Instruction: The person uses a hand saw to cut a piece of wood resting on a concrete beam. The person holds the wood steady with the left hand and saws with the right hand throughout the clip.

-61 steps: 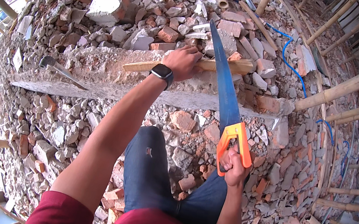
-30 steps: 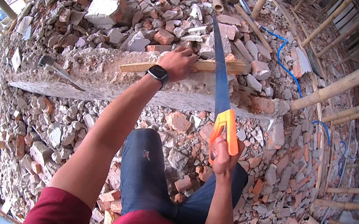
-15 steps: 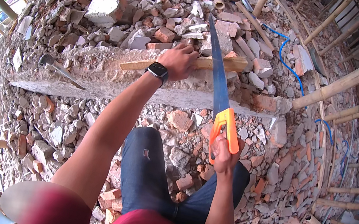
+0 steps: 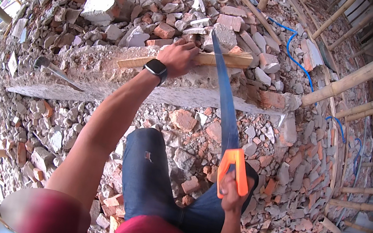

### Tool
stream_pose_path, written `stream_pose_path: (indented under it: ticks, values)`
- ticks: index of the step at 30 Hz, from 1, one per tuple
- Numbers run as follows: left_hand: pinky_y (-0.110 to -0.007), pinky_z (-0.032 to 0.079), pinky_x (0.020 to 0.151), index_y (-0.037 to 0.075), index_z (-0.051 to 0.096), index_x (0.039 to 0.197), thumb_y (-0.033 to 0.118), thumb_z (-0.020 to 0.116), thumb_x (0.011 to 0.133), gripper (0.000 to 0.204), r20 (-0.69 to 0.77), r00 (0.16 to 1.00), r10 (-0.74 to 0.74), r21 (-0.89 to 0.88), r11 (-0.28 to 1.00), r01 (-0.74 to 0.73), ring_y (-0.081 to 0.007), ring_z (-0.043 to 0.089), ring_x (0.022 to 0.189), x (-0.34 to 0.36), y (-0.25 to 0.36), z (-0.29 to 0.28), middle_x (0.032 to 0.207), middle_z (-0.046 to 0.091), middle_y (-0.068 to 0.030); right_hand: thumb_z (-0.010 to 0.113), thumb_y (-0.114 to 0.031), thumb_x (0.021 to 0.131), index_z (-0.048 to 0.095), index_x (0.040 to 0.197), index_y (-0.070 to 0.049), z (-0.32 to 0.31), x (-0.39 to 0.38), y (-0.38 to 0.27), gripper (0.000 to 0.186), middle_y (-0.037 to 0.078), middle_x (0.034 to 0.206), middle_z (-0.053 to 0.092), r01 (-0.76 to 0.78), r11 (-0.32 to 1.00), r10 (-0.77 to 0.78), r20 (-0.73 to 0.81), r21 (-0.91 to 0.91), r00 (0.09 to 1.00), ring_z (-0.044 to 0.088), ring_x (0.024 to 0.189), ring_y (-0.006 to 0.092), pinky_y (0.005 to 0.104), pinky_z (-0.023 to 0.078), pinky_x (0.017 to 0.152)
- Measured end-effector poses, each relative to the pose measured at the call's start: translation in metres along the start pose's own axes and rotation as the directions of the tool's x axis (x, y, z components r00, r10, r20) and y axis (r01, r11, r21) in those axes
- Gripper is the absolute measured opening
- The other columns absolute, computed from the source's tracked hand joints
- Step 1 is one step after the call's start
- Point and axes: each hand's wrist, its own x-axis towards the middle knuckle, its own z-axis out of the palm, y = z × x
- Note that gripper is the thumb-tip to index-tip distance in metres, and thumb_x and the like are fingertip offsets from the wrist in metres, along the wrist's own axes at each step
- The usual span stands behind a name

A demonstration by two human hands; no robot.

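My left hand (image 4: 175,56), with a dark watch on its wrist, grips a narrow wooden board (image 4: 130,62) lying along the top of a broken concrete beam (image 4: 151,91). My right hand (image 4: 233,187) is closed on the orange handle (image 4: 243,165) of a hand saw. Its long blue blade (image 4: 225,91) slants up across the board, to the right of my left hand, with the tip beyond it. My jeans-clad legs (image 4: 147,169) are apart below the beam.
Brick and concrete rubble (image 4: 68,135) lies all around, with a pale block (image 4: 98,7) at upper left. A long-handled metal tool (image 4: 59,73) rests left on the beam. Bamboo poles (image 4: 353,76) stand at both sides, and a blue hose (image 4: 291,55) snakes along the right.
The saw and my right hand have moved down toward my body since half a second ago, the blade tip lower. My left hand stays on the board; the whole view has shifted slightly.
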Motion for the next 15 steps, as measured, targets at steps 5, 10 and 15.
stream_pose_path:
  ticks: [5, 10, 15]
  values:
    - [-0.046, 0.054, 0.085, 0.009, 0.064, 0.1, 0.022, 0.062, 0.091, 0.016, -0.061, 0.998, 0.035, -0.029, 0.999, -0.037, -0.0334, 0.06, 0.106, -0.007, -0.001, 0.012, 0.104, 0.065, -0.008, 0.056, -0.013, 0.095, 0.049, 0.071, -0.005, 0.034, 0.033, -0.004, 0.026, -0.003, 0.054, 0.043, -0.019, 0.999, 0.016, -0.079, -0.035, 0.997, 0.04, 0.046, 0.006, 0.0251, 0.031, 0.043]
    - [-0.047, 0.053, 0.085, 0.01, 0.064, 0.101, 0.019, 0.061, 0.09, 0.014, -0.039, 0.999, 0.005, 0.006, 1.0, -0.004, -0.0341, 0.062, 0.103, -0.008, -0.004, 0.002, 0.104, 0.066, -0.0073, 0.055, -0.012, 0.096, 0.053, 0.074, -0.003, 0.049, 0.039, 0.0, 0.023, -0.002, 0.054, 0.044, 0.041, 0.99, -0.048, -0.052, -0.132, 0.997, 0.04, 0.045, 0.0062, 0.0255, 0.032, 0.043]
    - [-0.048, 0.055, 0.086, 0.007, 0.064, 0.099, 0.025, 0.061, 0.092, 0.019, -0.015, 1.0, 0.016, -0.05, 0.999, -0.017, -0.0364, 0.063, 0.104, -0.005, 0.003, 0.005, 0.105, 0.068, -0.0091, 0.057, -0.012, 0.097, 0.066, 0.091, 0.005, 0.021, -0.022, 0.004, 0.02, -0.001, 0.056, 0.048, 0.112, 0.99, -0.116, -0.038, -0.091, 0.993, 0.046, 0.047, 0.0078, 0.0276, 0.035, 0.045]
